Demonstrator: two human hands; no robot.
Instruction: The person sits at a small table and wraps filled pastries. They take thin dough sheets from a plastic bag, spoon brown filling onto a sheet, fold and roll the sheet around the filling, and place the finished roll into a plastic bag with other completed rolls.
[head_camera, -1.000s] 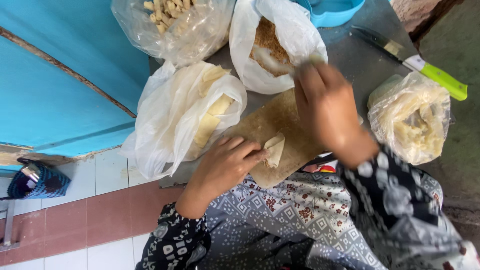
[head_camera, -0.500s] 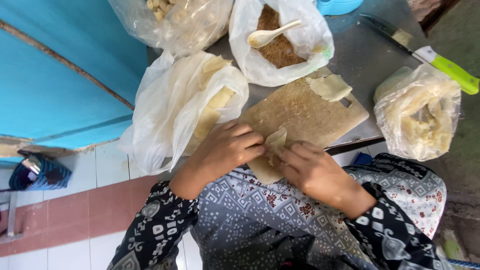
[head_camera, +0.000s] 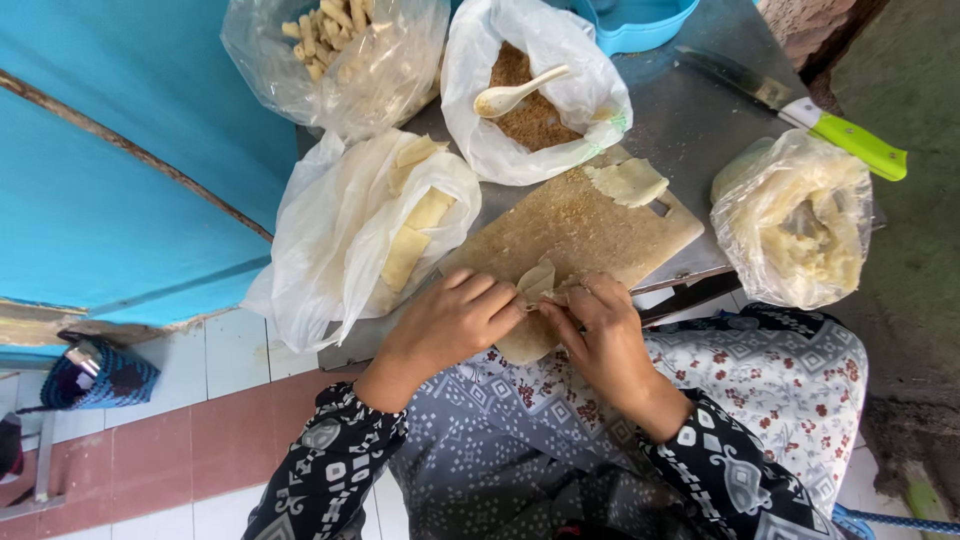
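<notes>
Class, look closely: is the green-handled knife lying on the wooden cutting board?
No: the knife lies on the grey table, beyond the cutting board.

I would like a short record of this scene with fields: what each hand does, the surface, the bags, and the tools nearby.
left hand: left hand pinches the thin pale wrapper at its left edge
right hand: right hand pinches the same wrapper from the right
surface: wooden cutting board on a grey table; a second wrapper piece lies near its far edge
bags: brown filling bag with a spoon; bag of pale sheets; bag of rolled pieces; bag of pale scraps
tools: green-handled knife
</notes>
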